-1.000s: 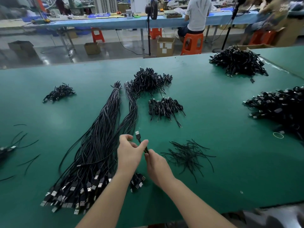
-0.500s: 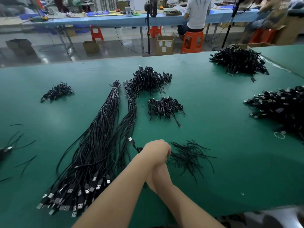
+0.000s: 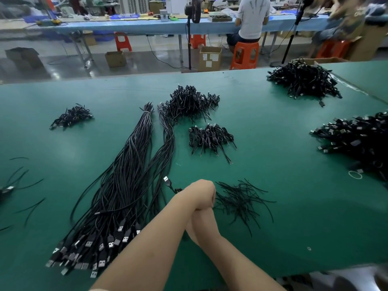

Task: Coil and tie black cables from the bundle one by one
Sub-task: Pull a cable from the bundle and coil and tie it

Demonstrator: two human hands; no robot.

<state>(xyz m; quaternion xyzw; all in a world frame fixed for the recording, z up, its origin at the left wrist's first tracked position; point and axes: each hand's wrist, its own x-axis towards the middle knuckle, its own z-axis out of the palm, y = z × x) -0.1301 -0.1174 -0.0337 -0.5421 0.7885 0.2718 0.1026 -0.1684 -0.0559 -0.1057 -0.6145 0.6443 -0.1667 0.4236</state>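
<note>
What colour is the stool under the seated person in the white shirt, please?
The plastic stool is orange-red, clearest in the head view.

Black USB cable bundle (image 3: 126, 185) fanned on table, one cable (image 3: 169, 183) in crossed hands

On the table (image 3: 273, 206), the long cable bundle (image 3: 126, 185) lies left of the crossed hands, with loose twist ties (image 3: 241, 200) just right of them. Behind the ties sit two heaps of coiled cables (image 3: 210, 137), the nearer before the farther (image 3: 189, 101).
</note>
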